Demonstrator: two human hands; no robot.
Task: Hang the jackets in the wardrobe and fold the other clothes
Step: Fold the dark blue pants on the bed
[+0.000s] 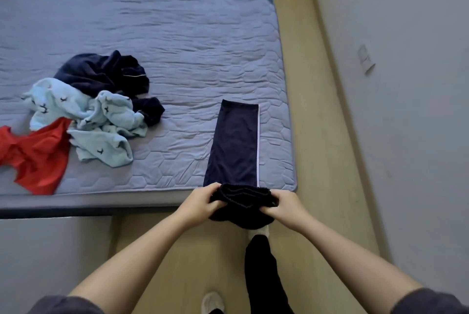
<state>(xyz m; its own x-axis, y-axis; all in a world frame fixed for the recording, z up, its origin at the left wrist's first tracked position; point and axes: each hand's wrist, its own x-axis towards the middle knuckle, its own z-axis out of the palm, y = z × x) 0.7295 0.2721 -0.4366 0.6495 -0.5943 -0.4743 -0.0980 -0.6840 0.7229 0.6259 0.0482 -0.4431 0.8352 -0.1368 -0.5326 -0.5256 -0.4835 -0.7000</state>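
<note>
Forearms (142, 245) extend forward from dark short sleeves (63, 304) at the bottom edge of the view. Left hand (200, 203) and right hand (284, 206) both grip the bunched near end of a pair of navy trousers (234, 143), with fingers curled tight round the gathered fabric and one hand at each side of the bundle. The gripped end sits just off the near edge of the bed (177, 34), above the floor (317, 136). The remainder of the trousers lies flat and straight on the bed's near right corner as a single narrow strip, with a white stripe along its right side. Below the hands, the person's own leg (264, 275) in black cloth and a foot (212, 302) in white stand on the tan floor. Well apart from the trousers, on the left part of the bed, lies an unfolded heap: a dark navy garment (101, 72) at the far side, a pale blue garment (83, 115) with small dark motifs touching it in the middle, and a red garment (35, 156) at the near left, partly under the blue. A grey wall (406, 60) runs along the right of the floor.
</note>
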